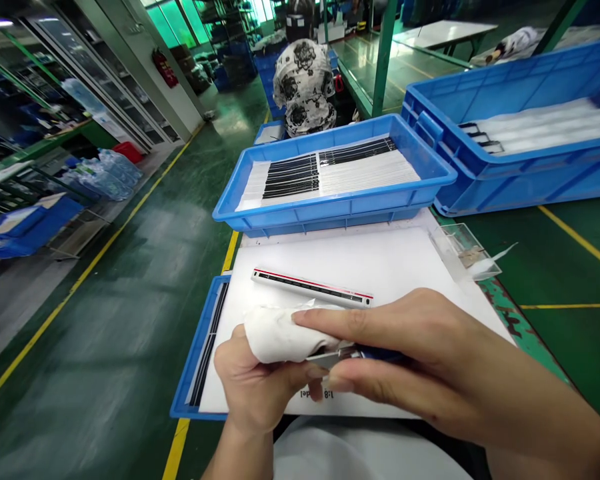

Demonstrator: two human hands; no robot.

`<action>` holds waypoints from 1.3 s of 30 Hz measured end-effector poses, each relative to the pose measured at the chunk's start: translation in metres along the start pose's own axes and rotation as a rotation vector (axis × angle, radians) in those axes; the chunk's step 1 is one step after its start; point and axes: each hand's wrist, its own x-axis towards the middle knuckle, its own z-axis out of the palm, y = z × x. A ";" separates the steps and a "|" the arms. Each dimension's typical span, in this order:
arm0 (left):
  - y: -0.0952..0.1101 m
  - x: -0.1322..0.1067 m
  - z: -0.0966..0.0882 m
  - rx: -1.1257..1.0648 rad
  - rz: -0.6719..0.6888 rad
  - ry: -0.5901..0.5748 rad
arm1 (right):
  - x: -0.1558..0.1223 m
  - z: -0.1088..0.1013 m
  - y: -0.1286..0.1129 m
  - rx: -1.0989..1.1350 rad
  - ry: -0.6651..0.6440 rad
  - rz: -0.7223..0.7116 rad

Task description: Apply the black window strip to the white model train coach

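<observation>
My left hand [254, 383] is closed round a white cloth [280, 331] wrapped over the end of a thin metal strip [330, 357]. My right hand [420, 357] pinches the same strip from the right, its forefinger lying across the cloth. Both hands hover over a white sheet [380, 260] on the table. Just beyond them on the sheet lies a long narrow bar [313, 287], white with a red edge and a black stripe.
A shallow blue tray [340, 203] of black and white strips stands behind the sheet. A deeper blue crate [525, 167] sits at the right. A small clear plastic box [463, 250] is at the sheet's right edge. Another blue tray [195, 373] lies under the sheet. A person [305, 87] sits ahead.
</observation>
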 end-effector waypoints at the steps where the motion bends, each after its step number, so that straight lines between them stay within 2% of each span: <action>1: -0.001 0.000 -0.001 -0.012 -0.004 -0.006 | 0.000 0.000 0.000 -0.002 0.001 0.002; 12: -0.016 -0.018 -0.013 -0.155 -0.055 -0.023 | 0.005 0.006 -0.001 0.008 -0.004 0.018; 27: -0.021 -0.022 -0.021 -0.181 -0.068 -0.023 | 0.008 0.013 -0.004 0.016 -0.011 0.047; 39: -0.012 -0.015 -0.013 -0.145 -0.025 0.041 | 0.008 0.015 -0.003 0.023 -0.020 0.006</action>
